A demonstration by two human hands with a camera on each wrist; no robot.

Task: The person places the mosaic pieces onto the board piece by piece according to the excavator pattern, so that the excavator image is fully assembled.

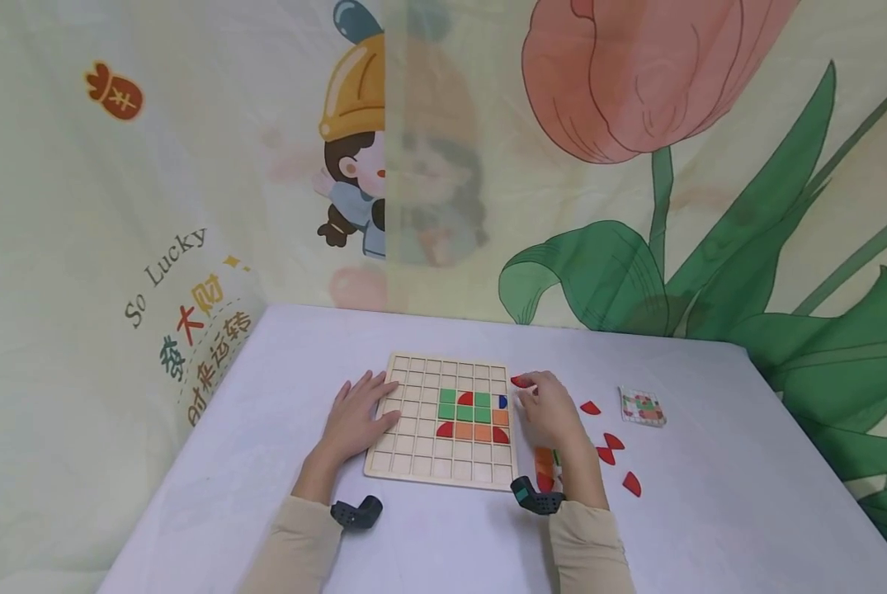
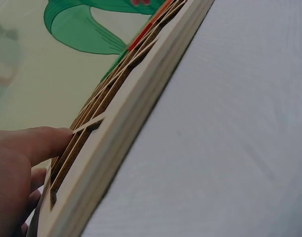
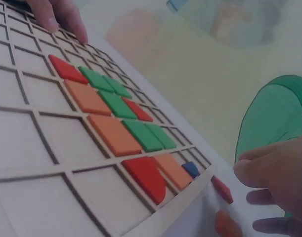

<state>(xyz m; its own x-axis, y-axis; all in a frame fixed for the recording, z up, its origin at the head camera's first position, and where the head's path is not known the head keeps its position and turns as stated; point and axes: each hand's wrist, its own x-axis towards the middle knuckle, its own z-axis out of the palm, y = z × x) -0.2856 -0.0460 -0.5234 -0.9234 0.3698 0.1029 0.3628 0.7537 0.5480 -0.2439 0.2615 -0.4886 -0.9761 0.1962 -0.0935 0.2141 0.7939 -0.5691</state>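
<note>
A wooden grid board (image 1: 417, 454) lies on the table with green squares (image 1: 464, 412), orange squares (image 1: 474, 431), red rounded pieces (image 1: 500, 435) and a small blue piece (image 1: 502, 402) in its cells. My left hand (image 1: 356, 417) rests with spread fingers on the board's left edge; its finger (image 2: 47, 140) touches the frame in the left wrist view. Past the right edge is my right hand (image 1: 550, 408), its fingertips close to a red piece (image 3: 222, 189) by the board's far right corner. No piece shows between its fingers (image 3: 257, 163) in the right wrist view.
Several red quarter-round pieces (image 1: 632, 484) lie scattered right of my right hand. An orange piece (image 1: 544, 459) and others sit beside the board, partly behind my right forearm. Farther right is a small patterned packet (image 1: 642, 407). A printed curtain (image 1: 443, 280) hangs behind the white table.
</note>
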